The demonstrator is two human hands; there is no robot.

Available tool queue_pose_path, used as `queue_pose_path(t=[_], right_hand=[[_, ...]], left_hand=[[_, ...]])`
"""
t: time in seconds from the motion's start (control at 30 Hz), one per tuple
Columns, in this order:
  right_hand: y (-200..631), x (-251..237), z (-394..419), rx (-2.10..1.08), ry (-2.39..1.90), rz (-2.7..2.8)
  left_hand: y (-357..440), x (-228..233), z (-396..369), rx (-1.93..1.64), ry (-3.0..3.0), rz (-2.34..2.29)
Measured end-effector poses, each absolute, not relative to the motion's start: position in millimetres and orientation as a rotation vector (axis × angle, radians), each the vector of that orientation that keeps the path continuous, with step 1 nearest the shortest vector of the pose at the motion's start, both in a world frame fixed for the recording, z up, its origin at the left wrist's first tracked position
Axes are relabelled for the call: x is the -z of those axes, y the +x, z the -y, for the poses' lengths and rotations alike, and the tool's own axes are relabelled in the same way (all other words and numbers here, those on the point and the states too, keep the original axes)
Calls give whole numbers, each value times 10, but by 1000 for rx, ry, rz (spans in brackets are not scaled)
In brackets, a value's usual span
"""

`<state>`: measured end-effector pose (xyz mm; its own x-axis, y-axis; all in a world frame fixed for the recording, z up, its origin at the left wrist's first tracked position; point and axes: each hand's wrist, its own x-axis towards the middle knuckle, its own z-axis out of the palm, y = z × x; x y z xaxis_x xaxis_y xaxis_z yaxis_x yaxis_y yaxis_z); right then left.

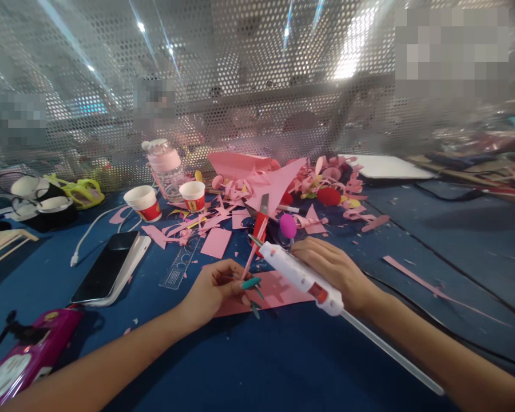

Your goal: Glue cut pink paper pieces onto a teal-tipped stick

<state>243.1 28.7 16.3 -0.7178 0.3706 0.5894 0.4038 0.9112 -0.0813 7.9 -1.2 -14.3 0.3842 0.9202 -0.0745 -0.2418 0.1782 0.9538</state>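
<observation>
Right hand (335, 269) holds glue gun (302, 277); label seemingly unreadable.

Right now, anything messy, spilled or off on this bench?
Yes. Pink paper scraps lie strewn across the blue table, heaped behind the hands. A red utility knife sits among them with its blade out. The right hand holds a glue gun, nozzle close to the left hand gripping a pink stick.

Phone (107, 266) left of ruler (181, 264); cups (145, 203) behind both.
</observation>
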Motion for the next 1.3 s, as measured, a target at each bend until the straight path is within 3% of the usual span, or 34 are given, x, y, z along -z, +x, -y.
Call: queue_pose_path(t=[0.53, 1.3], right_hand=[[2489, -102, -310, -125, -671, 2320], [2499, -103, -323, -158, -677, 2303]], left_hand=[[80, 153, -4, -967, 1084, -801], [91, 138, 8, -977, 1086, -823]])
